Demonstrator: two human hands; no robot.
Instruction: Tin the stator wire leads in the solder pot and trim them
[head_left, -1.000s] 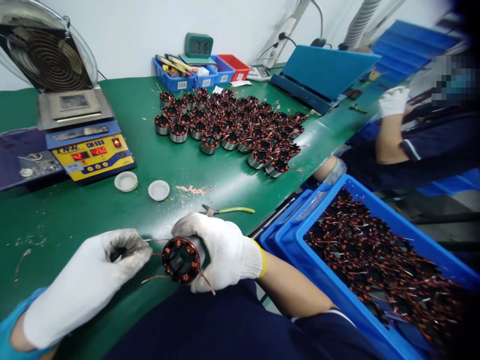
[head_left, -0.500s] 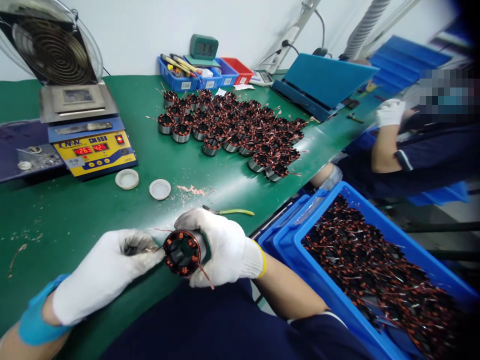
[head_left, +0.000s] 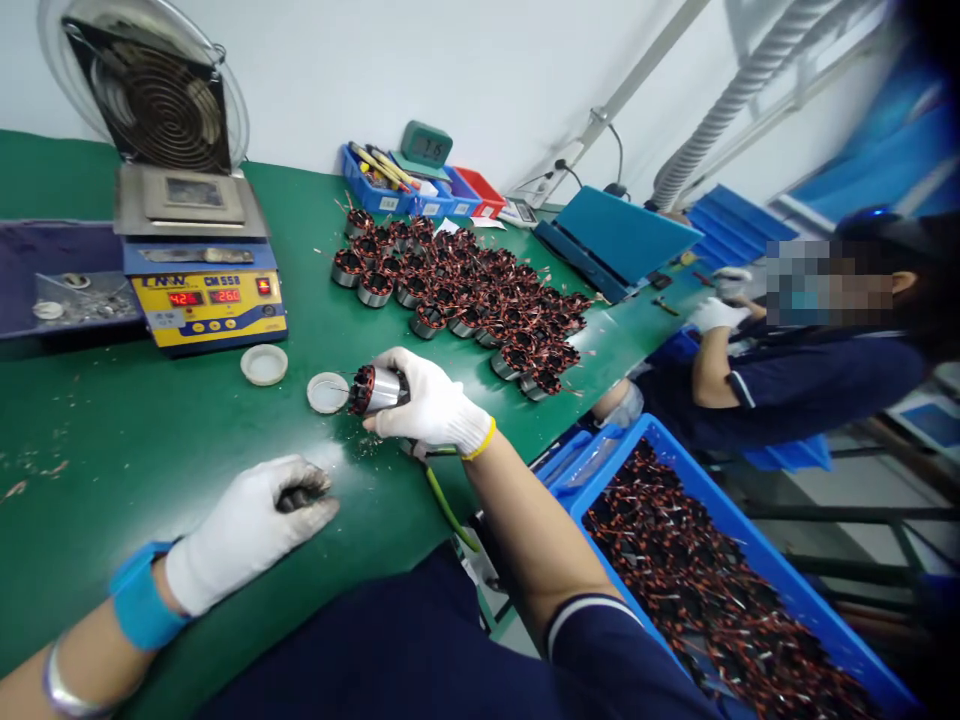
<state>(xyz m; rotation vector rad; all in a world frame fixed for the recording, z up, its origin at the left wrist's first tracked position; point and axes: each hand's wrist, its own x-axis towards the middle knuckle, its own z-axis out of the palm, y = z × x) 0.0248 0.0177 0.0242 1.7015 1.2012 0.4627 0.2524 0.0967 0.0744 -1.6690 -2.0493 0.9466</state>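
My right hand, in a white glove with a yellow cuff, is closed round a motor stator. The stator is tipped on its side, its copper windings and a wire end facing a small white dish. Whether the wire touches what is in the dish, I cannot tell. My left hand, in a white glove with smudged fingertips, is low over the green bench. Its fingers are curled, thumb and forefinger are apart, and nothing shows between them. Under my right wrist lies a green-handled cutting tool, partly hidden.
A second white dish stands by a yellow-and-blue solder pot with a fan behind it. Many stators cover the bench's middle. A blue crate of stators is at right, beside a co-worker.
My right hand has carried the stator forward to the dish and turned it on its side. My left hand has let go of the wire end and stayed back. The view has shifted.
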